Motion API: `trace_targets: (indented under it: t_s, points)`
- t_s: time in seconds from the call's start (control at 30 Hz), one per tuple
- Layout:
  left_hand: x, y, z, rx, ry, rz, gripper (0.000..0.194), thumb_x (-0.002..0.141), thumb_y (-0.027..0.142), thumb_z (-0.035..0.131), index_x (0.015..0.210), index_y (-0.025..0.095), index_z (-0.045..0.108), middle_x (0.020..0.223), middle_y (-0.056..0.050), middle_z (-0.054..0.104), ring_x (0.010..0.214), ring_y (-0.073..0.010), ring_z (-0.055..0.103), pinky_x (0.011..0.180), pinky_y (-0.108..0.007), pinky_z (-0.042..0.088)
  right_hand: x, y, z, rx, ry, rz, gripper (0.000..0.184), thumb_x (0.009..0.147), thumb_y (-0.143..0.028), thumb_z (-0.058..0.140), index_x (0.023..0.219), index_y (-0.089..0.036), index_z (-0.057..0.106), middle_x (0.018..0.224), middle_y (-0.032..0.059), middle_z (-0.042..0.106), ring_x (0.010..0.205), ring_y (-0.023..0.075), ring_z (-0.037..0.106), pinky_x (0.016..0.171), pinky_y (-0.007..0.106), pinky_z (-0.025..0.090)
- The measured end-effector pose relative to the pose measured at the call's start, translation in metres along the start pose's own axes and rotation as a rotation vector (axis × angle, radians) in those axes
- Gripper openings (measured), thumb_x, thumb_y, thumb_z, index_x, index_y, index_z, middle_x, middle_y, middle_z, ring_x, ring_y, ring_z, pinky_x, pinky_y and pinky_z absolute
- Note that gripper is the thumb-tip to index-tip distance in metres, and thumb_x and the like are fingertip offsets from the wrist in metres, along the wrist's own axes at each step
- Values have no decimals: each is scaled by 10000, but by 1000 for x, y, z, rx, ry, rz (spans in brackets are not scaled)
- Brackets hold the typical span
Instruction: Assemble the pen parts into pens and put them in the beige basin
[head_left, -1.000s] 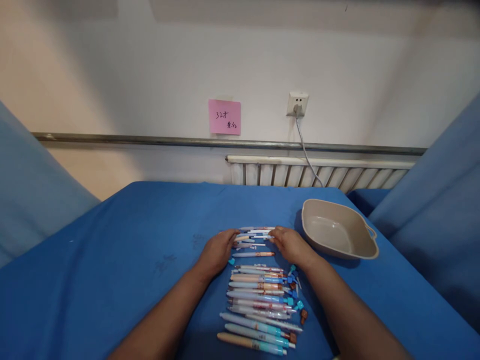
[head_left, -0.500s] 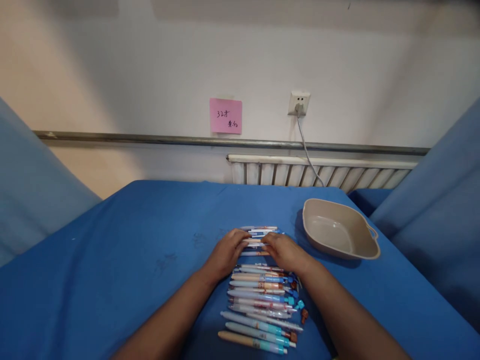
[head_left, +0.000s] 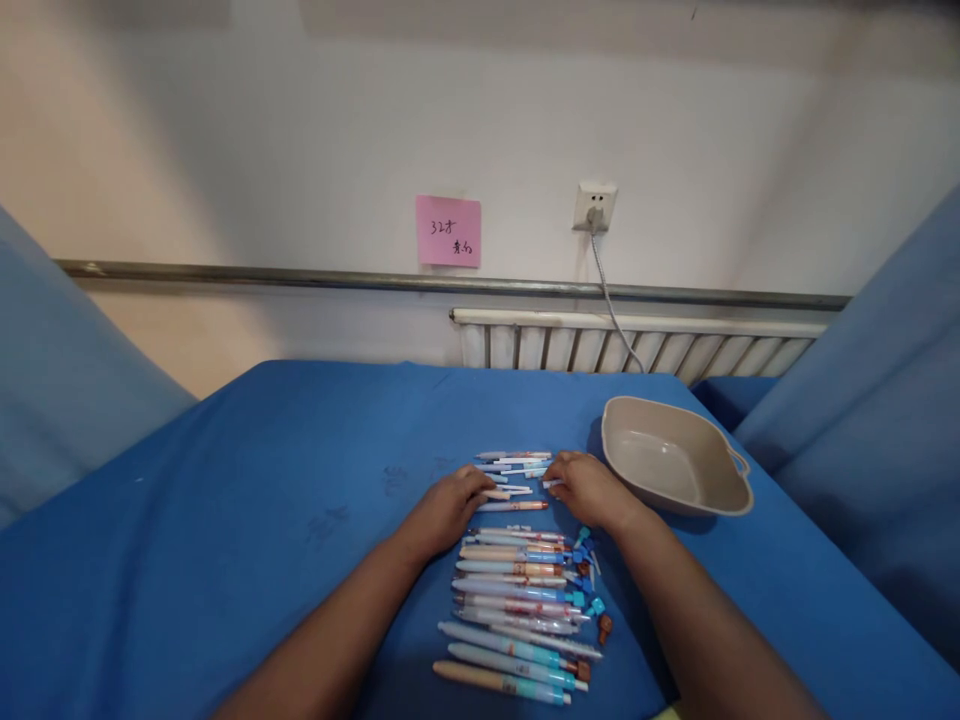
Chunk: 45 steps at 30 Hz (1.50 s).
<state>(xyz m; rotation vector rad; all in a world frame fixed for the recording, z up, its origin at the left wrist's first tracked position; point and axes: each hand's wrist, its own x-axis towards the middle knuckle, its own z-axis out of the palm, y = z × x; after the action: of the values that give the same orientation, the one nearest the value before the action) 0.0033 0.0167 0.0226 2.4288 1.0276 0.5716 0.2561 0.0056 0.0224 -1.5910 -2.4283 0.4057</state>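
My left hand (head_left: pixel 452 505) is closed, its fingertips pinching a peach pen barrel (head_left: pixel 496 494) with a thin white refill (head_left: pixel 517 490) sticking out to the right. To the right of it, my right hand (head_left: pixel 591 487) pinches a short whitish pen piece (head_left: pixel 553 483); its far end is hidden by the fingers. A gap separates the two pieces. Just behind the hands lie several pen parts and white refills (head_left: pixel 519 461). An orange-ended pen (head_left: pixel 517 506) rests in front of them. Closer to me runs a column of pens (head_left: pixel 514 597), side by side, mostly lying crosswise.
Small blue and brown caps (head_left: pixel 604 627) are scattered along the pens' right ends. A beige basin (head_left: pixel 675 455) stands at the right on the blue tablecloth (head_left: pixel 330 440). Behind are a radiator (head_left: pixel 555 340), a metal rail (head_left: pixel 315 278) and a plugged-in cable (head_left: pixel 606 285). Curtains (head_left: pixel 870 400) hang at both sides.
My right hand has moved to the right, away from my left hand, with the whitish piece in its fingers. The white refill at my left hand now shows in the gap.
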Motion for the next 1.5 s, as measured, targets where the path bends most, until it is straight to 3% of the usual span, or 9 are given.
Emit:
trace_targets:
  t_s: [0.23, 0.4, 0.67, 0.9, 1.1, 1.27, 1.4, 1.5]
  points:
    - [-1, 0, 1, 92, 31, -26, 187, 880, 260, 485, 1001, 212, 620, 996, -56, 641, 956, -197, 558, 863, -331, 424, 2, -13, 4, 5, 61, -16, 236, 808, -230, 587, 1038, -200, 635, 1030, 77, 624, 1000, 200, 539, 870, 289, 357]
    - [0, 2, 1, 154, 72, -52, 110, 857, 242, 521, 901, 197, 611, 913, -47, 631, 888, -197, 554, 799, -319, 420, 1, -26, 5, 26, -50, -100, 144, 816, -263, 576, 920, -203, 657, 931, 48, 655, 891, 181, 572, 786, 263, 381]
    - [-3, 4, -1, 219, 12, -25, 95, 809, 277, 594, 865, 200, 590, 899, -41, 602, 870, -208, 532, 768, -320, 409, 1, -31, 7, -131, -4, -105, 167, 845, -190, 508, 947, -186, 640, 941, 89, 650, 931, 214, 561, 806, 299, 379]
    - [-3, 10, -2, 238, 20, 4, 66, 859, 224, 516, 865, 193, 574, 903, -58, 594, 869, -212, 528, 773, -331, 404, 0, -26, 5, -56, -14, -69, 123, 810, -170, 542, 897, -192, 626, 917, 68, 663, 894, 198, 578, 765, 274, 376]
    - [-3, 14, 0, 222, 63, -42, 119, 897, 241, 460, 940, 193, 559, 913, -56, 615, 866, -207, 545, 771, -321, 410, -1, -34, 7, 106, -52, -91, 204, 903, -319, 449, 954, -212, 614, 884, 39, 681, 794, 158, 598, 648, 231, 364]
    - [-4, 16, 0, 173, 45, 15, 175, 898, 313, 474, 980, 196, 576, 958, -60, 627, 911, -203, 559, 788, -301, 423, 1, -39, 9, 74, -21, -137, 252, 928, -286, 397, 856, -187, 618, 864, 56, 672, 815, 160, 591, 685, 231, 366]
    - [-2, 17, 0, 153, 6, -121, 330, 946, 353, 337, 847, 195, 608, 783, -36, 639, 751, -180, 590, 690, -279, 439, 2, -40, 7, 27, 61, -203, 251, 937, -259, 384, 849, -176, 603, 850, 62, 657, 820, 157, 581, 710, 231, 368]
    - [-2, 17, 0, 90, 99, -162, 253, 910, 363, 422, 993, 193, 590, 868, -40, 653, 799, -185, 601, 723, -287, 454, 2, -40, 7, 11, 97, -220, 240, 940, -245, 382, 856, -173, 595, 837, 58, 649, 811, 154, 578, 701, 230, 368]
